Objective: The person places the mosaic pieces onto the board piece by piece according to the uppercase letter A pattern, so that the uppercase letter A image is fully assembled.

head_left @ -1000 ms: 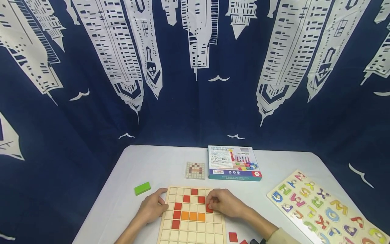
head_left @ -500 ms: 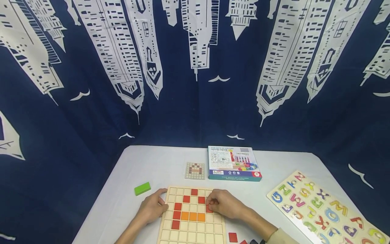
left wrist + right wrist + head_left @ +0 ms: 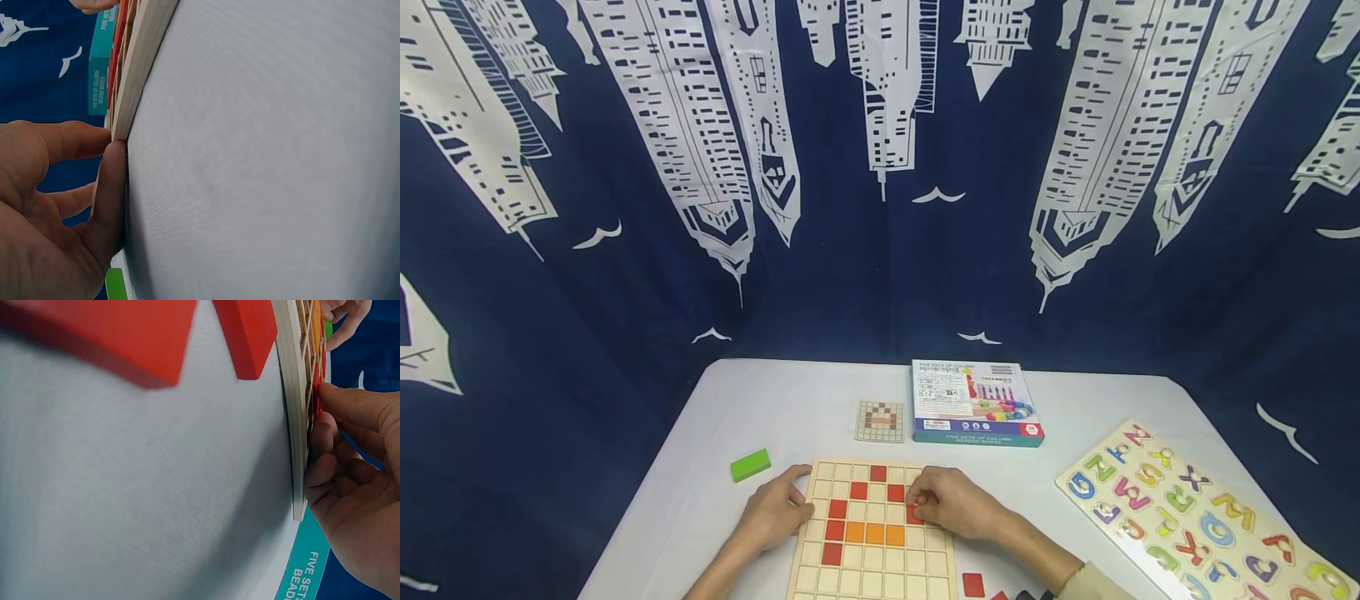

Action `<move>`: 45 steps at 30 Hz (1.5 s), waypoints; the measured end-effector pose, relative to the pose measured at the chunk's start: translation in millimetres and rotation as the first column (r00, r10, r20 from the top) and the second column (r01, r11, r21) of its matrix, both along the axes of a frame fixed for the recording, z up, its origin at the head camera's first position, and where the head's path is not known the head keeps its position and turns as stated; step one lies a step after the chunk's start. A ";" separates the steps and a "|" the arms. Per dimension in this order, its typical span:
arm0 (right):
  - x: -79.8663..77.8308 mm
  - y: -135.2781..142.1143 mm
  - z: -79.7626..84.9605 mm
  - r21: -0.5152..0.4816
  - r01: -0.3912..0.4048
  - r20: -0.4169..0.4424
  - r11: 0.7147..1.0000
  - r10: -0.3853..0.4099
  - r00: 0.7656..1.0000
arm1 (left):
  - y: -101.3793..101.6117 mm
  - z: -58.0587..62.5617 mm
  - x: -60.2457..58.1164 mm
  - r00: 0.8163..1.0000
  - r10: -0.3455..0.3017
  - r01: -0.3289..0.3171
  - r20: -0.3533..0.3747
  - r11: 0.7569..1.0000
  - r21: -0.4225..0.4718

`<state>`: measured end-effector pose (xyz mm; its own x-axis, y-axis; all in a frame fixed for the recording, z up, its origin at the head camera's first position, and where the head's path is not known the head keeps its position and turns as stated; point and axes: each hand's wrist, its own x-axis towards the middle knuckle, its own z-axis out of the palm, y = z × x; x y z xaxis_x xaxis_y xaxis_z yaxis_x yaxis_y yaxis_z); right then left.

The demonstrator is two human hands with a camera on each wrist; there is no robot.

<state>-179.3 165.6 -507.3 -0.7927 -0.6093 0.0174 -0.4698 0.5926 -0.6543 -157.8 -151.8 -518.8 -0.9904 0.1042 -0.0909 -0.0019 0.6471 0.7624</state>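
Observation:
A wooden grid board [image 3: 861,583] lies on the white table, with several red tiles [image 3: 838,508] and a row of orange tiles [image 3: 876,533] in its cells. My left hand [image 3: 773,510] holds the board's left edge with thumb and forefinger; the left wrist view shows both fingertips [image 3: 115,150] against the edge. On the right side of the board, my right hand [image 3: 958,504] pinches a red tile [image 3: 913,515] lying at a cell. In the right wrist view the right fingertips [image 3: 328,394] touch red, while the hand hides part of that tile.
Loose red tiles [image 3: 973,584] and dark pieces [image 3: 1025,594] lie right of the board. A green block [image 3: 750,465] is at left, a pattern card [image 3: 880,421] and a box [image 3: 973,404] behind. An alphabet puzzle board [image 3: 1206,525] lies far right.

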 end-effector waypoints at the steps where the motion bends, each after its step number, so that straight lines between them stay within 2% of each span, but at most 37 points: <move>1: -0.2 0.2 -0.2 0.002 0.000 0.000 1.000 0.000 1.000 | 0.1 0.2 0.0 1.000 0.000 0.000 0.000 1.000 -0.001; 13: 1.3 1.3 1.9 -0.008 0.004 0.017 1.000 -0.004 1.000 | 1.4 0.6 0.6 1.000 0.003 -0.003 -0.002 1.000 0.000; 20: 6.7 14.9 5.4 -0.052 0.005 0.046 0.999 -0.003 0.999 | 1.3 -1.8 0.0 1.000 0.011 -0.011 0.005 1.000 0.001; 27: 18.9 42.1 13.4 -0.072 -0.070 0.100 0.995 0.077 0.992 | 2.1 -1.3 0.3 1.000 0.004 -0.004 0.013 1.000 0.006; 33: 25.0 62.8 12.2 -0.080 -0.113 0.124 0.990 0.122 0.985 | 1.8 0.7 -0.5 1.000 0.001 -0.002 0.018 1.000 0.007; 38: 32.1 72.3 8.4 -0.050 -0.143 0.187 0.989 0.150 0.971 | 1.5 -0.3 -0.9 1.000 -0.004 0.003 0.017 1.000 0.004; 41: 36.0 73.9 7.5 -0.013 -0.142 0.237 0.990 0.140 0.961 | 1.3 -1.4 -1.0 1.000 -0.005 0.005 0.011 1.000 0.003; 45: 40.4 73.7 4.4 0.034 -0.162 0.210 0.986 0.152 0.966 | 1.0 -2.2 -1.0 1.000 -0.002 0.002 0.006 1.000 0.002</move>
<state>-138.9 239.4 -502.8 -0.6705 -0.7223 -0.1698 -0.4178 0.5566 -0.7181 -158.8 -150.8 -521.0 -0.9896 0.1061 -0.0967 -0.0054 0.6459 0.7634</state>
